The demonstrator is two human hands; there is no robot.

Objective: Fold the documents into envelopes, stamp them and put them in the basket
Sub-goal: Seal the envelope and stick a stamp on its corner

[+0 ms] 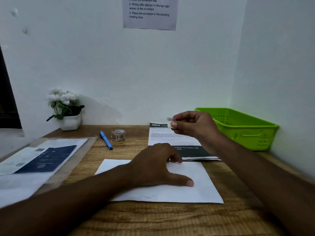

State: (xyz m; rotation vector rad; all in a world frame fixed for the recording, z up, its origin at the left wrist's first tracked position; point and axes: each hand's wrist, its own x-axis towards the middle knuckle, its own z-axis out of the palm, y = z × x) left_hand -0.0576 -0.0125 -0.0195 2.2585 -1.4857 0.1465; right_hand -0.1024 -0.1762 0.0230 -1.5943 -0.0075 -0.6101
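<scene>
**Stamp pinched, envelope pinned**

My fingers point(175, 158) on the left hand point(153, 165) lie spread and flat, closed on nothing, pressing down the white envelope point(196, 188) near the front edge of the desk point(153, 218), right of centre. Far left, by the left edge, sits a stack of documents point(42, 157) in a clear sleeve. Behind them, in the back left corner, stands a potted plant point(65, 108); further right lie a blue pen point(106, 140) and the roll of stamps point(118, 135). Beyond the envelope rests a printed sheet point(163, 137). My right hand point(192, 126) hovers above it, thumb and forefinger nipped shut on a small stamp point(171, 120). The green basket point(245, 132) waits in the back right corner.

I judge the stamp feather-light, floppy and likely sticky on one face, so it is best held by its very edge. The envelope is thin and would slide unless pinned.

The stamp is blurred; I cannot read its design. The wall notice point(150, 13) is cut off at the top, and my arm covers part of the sheet.
</scene>
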